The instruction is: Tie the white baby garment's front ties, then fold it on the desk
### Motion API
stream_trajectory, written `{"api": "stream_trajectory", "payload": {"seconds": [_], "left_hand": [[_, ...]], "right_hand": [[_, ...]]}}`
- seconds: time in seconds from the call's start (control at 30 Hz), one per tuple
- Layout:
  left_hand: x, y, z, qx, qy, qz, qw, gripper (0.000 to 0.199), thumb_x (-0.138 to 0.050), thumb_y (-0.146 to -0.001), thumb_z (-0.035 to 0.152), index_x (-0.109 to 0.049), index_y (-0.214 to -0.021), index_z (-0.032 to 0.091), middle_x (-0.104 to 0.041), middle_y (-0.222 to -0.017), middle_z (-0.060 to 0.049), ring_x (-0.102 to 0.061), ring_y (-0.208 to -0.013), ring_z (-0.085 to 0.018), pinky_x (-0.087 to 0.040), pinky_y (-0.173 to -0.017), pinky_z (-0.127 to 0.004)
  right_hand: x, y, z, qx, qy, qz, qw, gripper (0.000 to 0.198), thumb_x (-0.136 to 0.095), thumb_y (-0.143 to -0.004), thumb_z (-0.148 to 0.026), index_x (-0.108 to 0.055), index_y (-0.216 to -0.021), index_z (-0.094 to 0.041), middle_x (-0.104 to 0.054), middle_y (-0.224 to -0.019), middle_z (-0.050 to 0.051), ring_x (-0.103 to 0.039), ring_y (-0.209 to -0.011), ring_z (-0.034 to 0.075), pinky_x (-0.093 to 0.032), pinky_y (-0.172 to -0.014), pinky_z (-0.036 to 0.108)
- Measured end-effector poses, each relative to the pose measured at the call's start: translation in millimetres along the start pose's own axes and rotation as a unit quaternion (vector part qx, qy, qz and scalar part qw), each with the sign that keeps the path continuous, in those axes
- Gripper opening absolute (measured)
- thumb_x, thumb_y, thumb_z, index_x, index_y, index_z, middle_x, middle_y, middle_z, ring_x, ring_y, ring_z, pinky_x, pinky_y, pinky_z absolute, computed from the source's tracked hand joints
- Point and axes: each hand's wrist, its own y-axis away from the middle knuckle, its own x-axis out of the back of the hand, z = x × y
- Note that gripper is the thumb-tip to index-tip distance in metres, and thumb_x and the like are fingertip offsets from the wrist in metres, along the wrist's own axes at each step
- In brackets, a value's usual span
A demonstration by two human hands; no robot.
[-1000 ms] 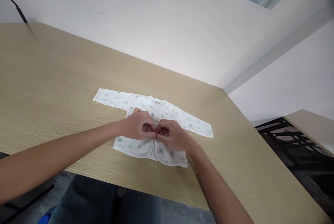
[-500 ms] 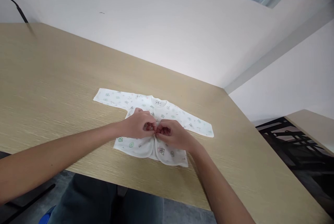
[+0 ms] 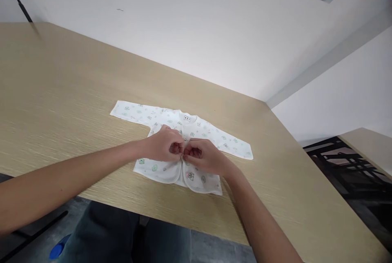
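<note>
A small white baby jacket (image 3: 156, 168) with printed animal faces lies spread out, sleeves stretched to both sides and collar away from me. My left hand (image 3: 168, 143) pinches the left front edge at mid-chest. Right against it, my right hand (image 3: 205, 156) pinches the facing edge, and the fingertips of both hands meet over the front opening. Below them the two rounded hems part slightly. Whatever fastener may sit between the fingertips is hidden.
The jacket rests on a wood-grain table (image 3: 76, 75) that meets a white wall (image 3: 171, 22). A black cable (image 3: 23, 10) stands at the far left corner. Dark metal framing (image 3: 352, 165) shows beyond the right edge. A blue object (image 3: 58, 250) is on the floor.
Both hands keep their pinch at the front opening with hardly any movement. The whole view has shifted slightly.
</note>
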Motion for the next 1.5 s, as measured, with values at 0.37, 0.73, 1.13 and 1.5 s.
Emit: {"api": "stream_trajectory", "payload": {"seconds": [0.37, 0.73, 1.13, 1.5], "left_hand": [[-1.0, 1.8, -5.3, -0.014, -0.018, -0.006, 1.0, 0.005, -0.065, -0.071, 0.019, -0.061, -0.068, 0.02, -0.062, -0.068, 0.006, -0.057, -0.071, -0.012, -0.036, -0.095, -0.04], [-1.6, 1.7, -5.2, -0.013, -0.026, -0.011, 1.0, 0.008, -0.065, -0.071, 0.02, -0.059, -0.067, 0.019, -0.063, -0.068, 0.005, -0.058, -0.074, -0.014, -0.034, -0.094, -0.041], [-1.3, 2.4, -4.6, -0.013, -0.02, -0.006, 1.0, 0.01, -0.063, -0.073, 0.02, -0.057, -0.066, 0.019, -0.063, -0.068, 0.004, -0.059, -0.075, -0.014, -0.033, -0.091, -0.04], [-1.2, 1.5, -4.1, -0.019, -0.021, -0.008, 1.0, 0.008, -0.064, -0.073, 0.019, -0.059, -0.066, 0.018, -0.062, -0.067, 0.005, -0.059, -0.074, -0.013, -0.032, -0.092, -0.04]], "right_hand": [[1.6, 0.4, -0.4, 0.013, 0.003, 0.005, 1.0, 0.009, -0.065, -0.082, -0.013, -0.07, -0.079, -0.02, -0.066, -0.081, 0.0, -0.057, -0.073, 0.013, -0.043, -0.067, 0.026], [1.3, 1.9, 2.9, 0.02, 0.001, 0.012, 1.0, 0.01, -0.064, -0.082, -0.014, -0.071, -0.08, -0.02, -0.065, -0.078, 0.0, -0.056, -0.07, 0.013, -0.042, -0.065, 0.026], [-0.7, 0.4, 4.6, 0.017, 0.017, 0.033, 0.999, 0.012, -0.062, -0.09, -0.02, -0.072, -0.083, -0.021, -0.065, -0.076, 0.0, -0.052, -0.069, 0.012, -0.04, -0.064, 0.027], [1.4, 0.1, 3.9, 0.011, 0.031, 0.013, 0.999, 0.012, -0.061, -0.087, -0.018, -0.07, -0.081, -0.019, -0.062, -0.075, 0.0, -0.05, -0.068, 0.012, -0.039, -0.062, 0.027]]}}
